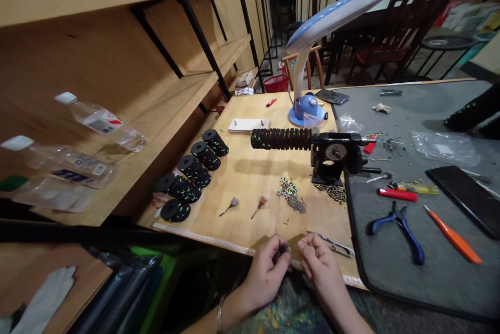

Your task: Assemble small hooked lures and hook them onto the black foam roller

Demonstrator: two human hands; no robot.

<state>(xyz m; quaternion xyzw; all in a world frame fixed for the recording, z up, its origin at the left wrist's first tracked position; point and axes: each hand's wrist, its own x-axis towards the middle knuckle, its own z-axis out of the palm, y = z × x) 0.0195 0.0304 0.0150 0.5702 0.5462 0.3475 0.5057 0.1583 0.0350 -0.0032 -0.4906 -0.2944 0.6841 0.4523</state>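
My left hand (pixel 269 269) and my right hand (pixel 318 261) meet at the near edge of the wooden board (pixel 250 177), both with fingers pinched together. Between the left fingers shows a small dark thing I cannot make out. What the right fingers pinch is too small to tell. Small scissors (pixel 335 244) lie just beyond the right hand. Two finished fishing flies (pixel 231 205) (pixel 260 203) lie on the board, beside a heap of coloured beads (pixel 288 188) and small hooks (pixel 299 205). A black vise (pixel 332 159) carries a foam roll (pixel 280 138) stuck with flies.
Several black foam discs (pixel 193 172) lie in a row at the left. Blue pliers (pixel 402 224), an orange tool (pixel 453 235), a red lighter (pixel 396 194) and a phone (pixel 464 198) lie on the grey mat (pixel 429 271). A blue desk lamp (pixel 308 99) stands behind. Plastic bottles (pixel 101 123) lie on the left shelf.
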